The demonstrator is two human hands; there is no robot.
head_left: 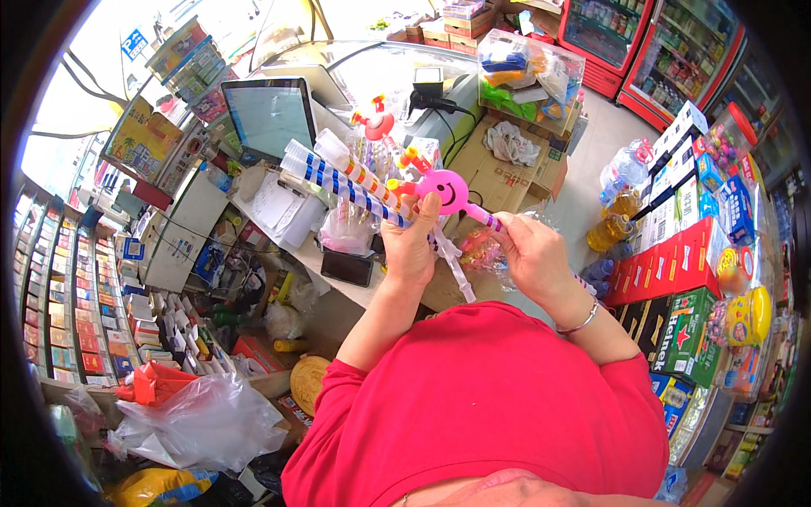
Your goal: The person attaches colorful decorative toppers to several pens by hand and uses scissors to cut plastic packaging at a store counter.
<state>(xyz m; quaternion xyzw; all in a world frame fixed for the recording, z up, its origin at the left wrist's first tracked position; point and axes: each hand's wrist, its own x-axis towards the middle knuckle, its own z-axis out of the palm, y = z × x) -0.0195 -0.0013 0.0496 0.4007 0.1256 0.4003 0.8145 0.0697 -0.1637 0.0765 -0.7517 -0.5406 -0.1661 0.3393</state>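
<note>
My left hand [410,249] is closed round several clear plastic tubes with spiral stripes; the blue-striped tubes [338,182] slant up to the left. Its thumb lies close to a pink round smiley toy [445,191] on a striped stick [487,218]. My right hand [538,258] pinches that stick between thumb and fingers, and the striped stick shows again past my wrist. An orange-red toy head [412,160] stands just behind the pink one. White translucent strips [457,270] hang below my left hand. Whether the left thumb touches the pink toy is hard to tell.
A red toy head [378,125] rises from wrapped items on the counter. Nearby are a black phone [346,269], a monitor [270,116], a scanner [437,103] and a clear bin [530,80]. Stacked boxes [667,262] line my right; a plastic bag [203,422] lies lower left.
</note>
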